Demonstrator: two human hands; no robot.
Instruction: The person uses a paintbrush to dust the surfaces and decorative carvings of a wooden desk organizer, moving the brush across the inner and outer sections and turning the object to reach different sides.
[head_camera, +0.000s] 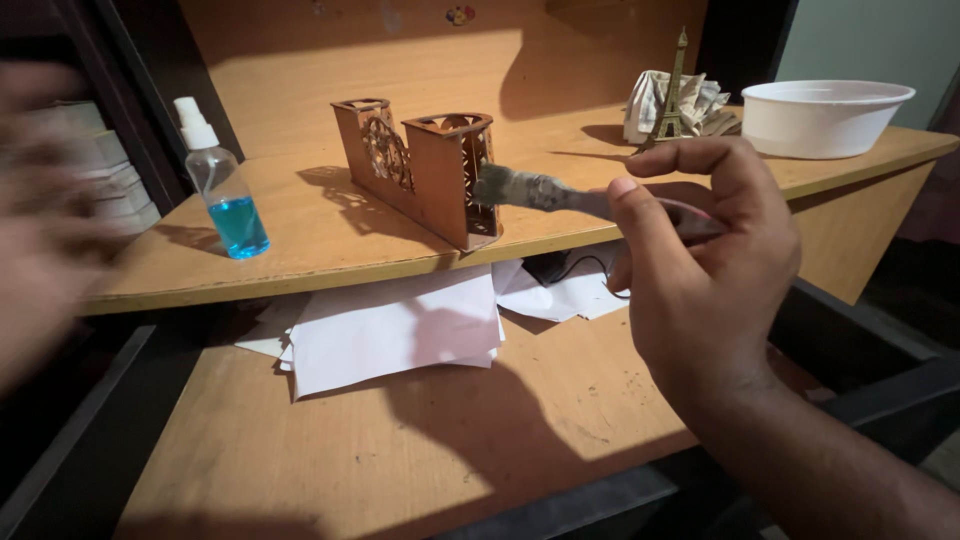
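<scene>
Right hand (700, 270) pinches a paintbrush (560, 193), its length running leftward, bristles touching the carved wooden holder (430, 165) on the upper shelf (300, 240); the blurred left hand (40, 220) hangs farther off, grip unreadable

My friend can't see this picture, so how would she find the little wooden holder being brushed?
Look at the upper wooden shelf. Near its front edge, between the spray bottle of blue liquid and the white bowl, stands the brown wooden holder. Only it has lacy cut-out sides, and the right hand touches a paintbrush to it.
</scene>
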